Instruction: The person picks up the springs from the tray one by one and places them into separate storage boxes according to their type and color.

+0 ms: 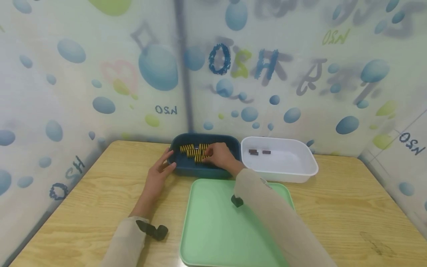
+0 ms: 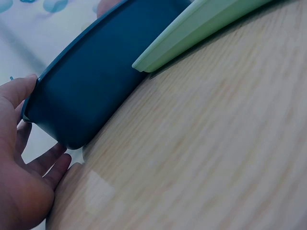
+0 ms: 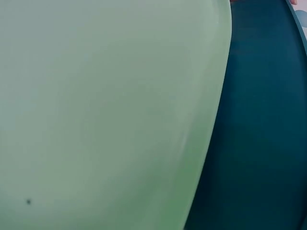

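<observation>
Several yellow coil springs lie close together in the dark blue bin. My right hand reaches into that bin from the front right, its thumb and fingertips pinching a yellow spring at the near side of the group. The hand covers some springs behind it. At the bin's left end, my left hand rests with spread fingers, thumb towards the near corner. In the left wrist view, its thumb touches the rim and the other fingers lie along the end wall.
Right of the blue bin stands a white bin holding several small dark brown pieces. A light green tray lies in front of both bins, under my right forearm. The wooden table meets a patterned wall behind.
</observation>
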`<state>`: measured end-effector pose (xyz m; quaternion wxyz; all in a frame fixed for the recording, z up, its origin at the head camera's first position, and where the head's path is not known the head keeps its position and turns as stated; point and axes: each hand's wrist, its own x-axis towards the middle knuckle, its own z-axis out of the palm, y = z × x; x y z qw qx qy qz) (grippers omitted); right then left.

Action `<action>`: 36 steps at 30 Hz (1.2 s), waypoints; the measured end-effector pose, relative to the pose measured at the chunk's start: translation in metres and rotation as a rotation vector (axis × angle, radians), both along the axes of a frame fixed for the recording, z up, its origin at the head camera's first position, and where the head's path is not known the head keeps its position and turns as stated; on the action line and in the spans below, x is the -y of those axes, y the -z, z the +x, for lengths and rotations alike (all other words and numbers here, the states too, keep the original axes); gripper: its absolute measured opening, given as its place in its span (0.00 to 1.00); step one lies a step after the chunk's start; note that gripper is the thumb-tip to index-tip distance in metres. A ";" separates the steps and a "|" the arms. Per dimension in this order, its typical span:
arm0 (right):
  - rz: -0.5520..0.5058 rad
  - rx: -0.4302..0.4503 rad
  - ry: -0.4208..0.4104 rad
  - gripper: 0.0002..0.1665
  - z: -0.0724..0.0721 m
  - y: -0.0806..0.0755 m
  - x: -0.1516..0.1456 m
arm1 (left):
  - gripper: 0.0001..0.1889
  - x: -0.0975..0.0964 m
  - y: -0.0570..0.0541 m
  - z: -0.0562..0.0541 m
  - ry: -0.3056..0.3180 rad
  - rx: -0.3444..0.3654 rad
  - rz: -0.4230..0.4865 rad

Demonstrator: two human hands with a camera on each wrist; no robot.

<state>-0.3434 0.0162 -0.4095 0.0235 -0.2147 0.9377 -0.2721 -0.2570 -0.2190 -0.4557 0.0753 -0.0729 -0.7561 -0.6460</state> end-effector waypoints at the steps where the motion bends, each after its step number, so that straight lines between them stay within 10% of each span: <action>1: 0.003 0.003 -0.001 0.13 0.000 0.000 0.000 | 0.27 0.000 0.001 0.000 -0.002 0.000 -0.006; 19: 0.020 -0.023 -0.041 0.11 0.006 -0.012 -0.011 | 0.27 -0.002 0.004 -0.002 0.000 0.000 -0.013; 36: -0.208 -0.039 -0.060 0.17 0.038 -0.028 -0.071 | 0.28 0.013 -0.004 -0.005 -0.036 0.062 0.014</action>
